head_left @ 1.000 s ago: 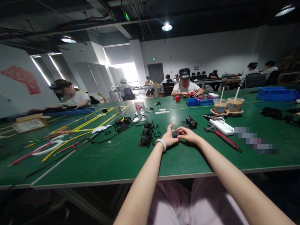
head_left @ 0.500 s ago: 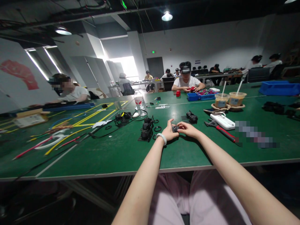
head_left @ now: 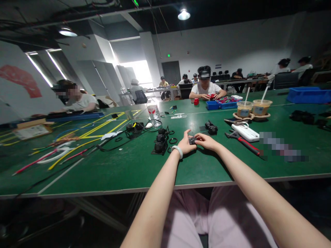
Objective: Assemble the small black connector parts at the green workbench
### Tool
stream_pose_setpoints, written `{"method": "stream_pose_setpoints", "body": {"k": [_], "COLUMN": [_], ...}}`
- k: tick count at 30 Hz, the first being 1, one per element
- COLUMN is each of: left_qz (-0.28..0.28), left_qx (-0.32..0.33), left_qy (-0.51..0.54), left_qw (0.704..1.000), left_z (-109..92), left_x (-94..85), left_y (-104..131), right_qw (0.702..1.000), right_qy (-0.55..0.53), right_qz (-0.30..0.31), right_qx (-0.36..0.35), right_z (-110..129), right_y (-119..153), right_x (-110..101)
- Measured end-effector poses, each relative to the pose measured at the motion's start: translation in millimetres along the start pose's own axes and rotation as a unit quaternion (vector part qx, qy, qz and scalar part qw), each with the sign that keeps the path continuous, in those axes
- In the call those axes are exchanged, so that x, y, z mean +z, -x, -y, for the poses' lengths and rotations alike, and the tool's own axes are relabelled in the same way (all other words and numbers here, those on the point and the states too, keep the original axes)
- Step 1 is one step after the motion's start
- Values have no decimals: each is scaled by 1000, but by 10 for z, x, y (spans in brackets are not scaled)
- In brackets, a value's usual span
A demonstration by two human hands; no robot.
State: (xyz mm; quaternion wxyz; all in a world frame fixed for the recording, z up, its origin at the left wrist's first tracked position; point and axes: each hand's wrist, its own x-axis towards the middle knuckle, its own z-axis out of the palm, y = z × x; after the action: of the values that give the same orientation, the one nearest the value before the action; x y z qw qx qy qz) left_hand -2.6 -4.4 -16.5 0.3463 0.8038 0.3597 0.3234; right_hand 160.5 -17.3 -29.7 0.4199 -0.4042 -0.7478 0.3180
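Left hand [head_left: 186, 142] and right hand [head_left: 206, 141], fingers gripping one small dark part [head_left: 192, 140] between them over the green table [head_left: 116, 172], best held steady by the left while the right's fingertips work lightly; beside, black rings [head_left: 173, 143]; beyond, a black assembly [head_left: 212, 128], then a clear bottle [head_left: 154, 116].

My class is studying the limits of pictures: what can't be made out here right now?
Small dark part: head view, partly hidden by the left hand and right hand.
Cup labels: head view, too small to read.
Blue bin: head view, right end cut off by the picture's edge.
Pixelated patch: head view, its blocks hide what lies there.
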Motion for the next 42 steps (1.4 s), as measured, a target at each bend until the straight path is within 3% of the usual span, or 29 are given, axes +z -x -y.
{"method": "stream_pose_setpoints", "body": {"k": [22, 28, 36, 42], "left_qz": [-14, -19, -3, -10], "left_qx": [-20, -18, -8, 3], "left_qy": [10, 12, 14, 9], "left_qw": [1000, 1000, 1000, 1000], "left_z": [-66, -55, -61, -48], "left_x": [-6, -4, -7, -2], "left_y": [15, 9, 1, -7], "right_qw": [997, 999, 992, 992], "right_qy": [71, 41, -122, -115], "right_qz": [-11, -10, 35, 41], "right_qx": [-21, -17, 0, -7], "right_z": [38, 5, 3, -1], "right_y": [-28, -30, -1, 8], "right_x": [-2, 4, -18, -22]}}
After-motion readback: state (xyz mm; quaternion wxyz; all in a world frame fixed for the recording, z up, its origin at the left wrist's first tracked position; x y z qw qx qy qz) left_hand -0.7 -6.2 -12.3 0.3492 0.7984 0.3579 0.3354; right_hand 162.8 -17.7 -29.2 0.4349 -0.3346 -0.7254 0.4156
